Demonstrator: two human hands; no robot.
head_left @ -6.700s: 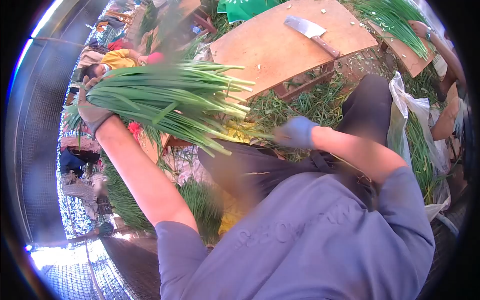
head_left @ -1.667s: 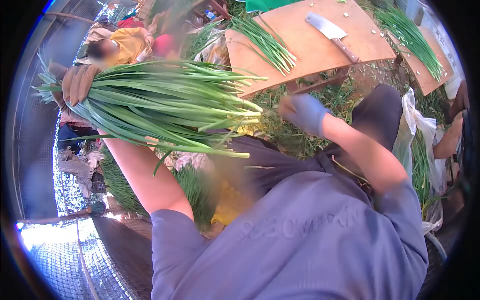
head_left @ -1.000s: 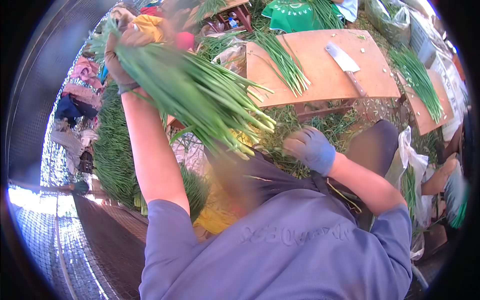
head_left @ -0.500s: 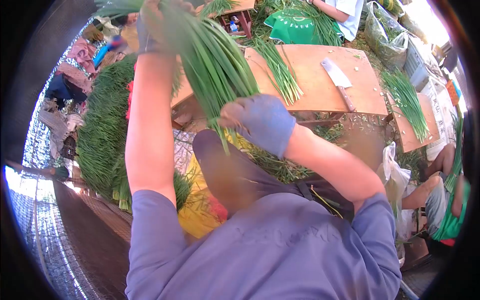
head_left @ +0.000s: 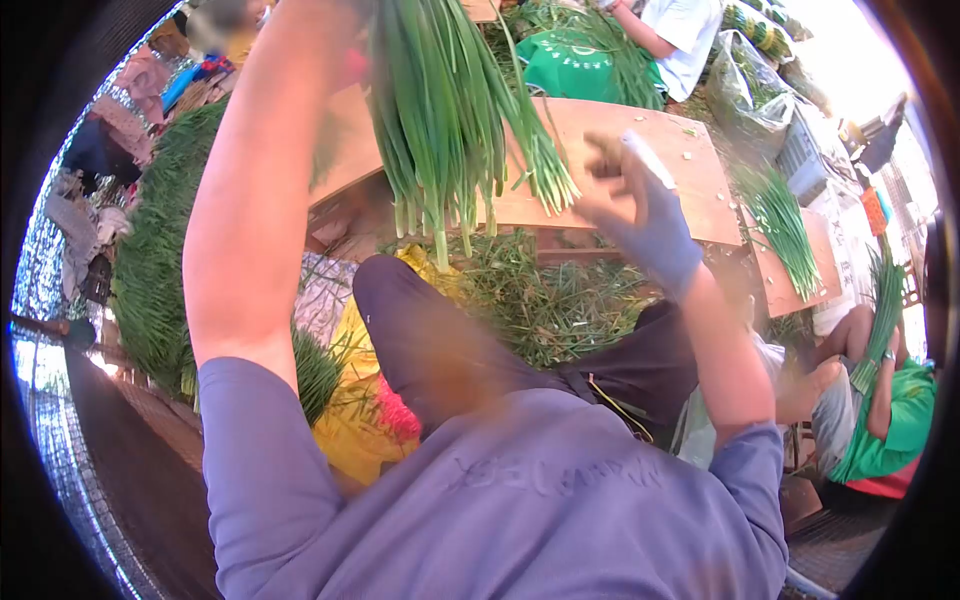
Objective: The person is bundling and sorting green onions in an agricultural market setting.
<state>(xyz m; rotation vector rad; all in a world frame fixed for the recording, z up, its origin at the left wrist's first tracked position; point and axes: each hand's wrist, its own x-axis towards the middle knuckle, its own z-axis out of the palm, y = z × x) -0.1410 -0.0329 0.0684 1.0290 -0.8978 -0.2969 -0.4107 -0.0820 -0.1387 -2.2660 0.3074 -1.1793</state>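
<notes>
My left arm (head_left: pixel 250 200) reaches straight up, and its hand is cut off by the top edge. From there hangs a thick bunch of green onions (head_left: pixel 440 110), its pale cut ends pointing down over my lap. My right hand (head_left: pixel 645 215), in a blue glove, is blurred and hovers just right of the bunch's lower ends with its fingers loosely apart. It touches nothing that I can make out. Behind both is a low wooden chopping table (head_left: pixel 700 195).
A second wooden board (head_left: pixel 790 290) at the right carries more green onions (head_left: pixel 775 215). A big heap of onions (head_left: pixel 150 260) lies at the left and trimmings (head_left: pixel 545 305) cover the ground. One person in green (head_left: pixel 900 425) sits at the right, another in white (head_left: pixel 680 30) beyond.
My left arm has swung the bunch from level to hanging upright and lifted it higher. My right hand left the bunch's ends and moved up and to the right.
</notes>
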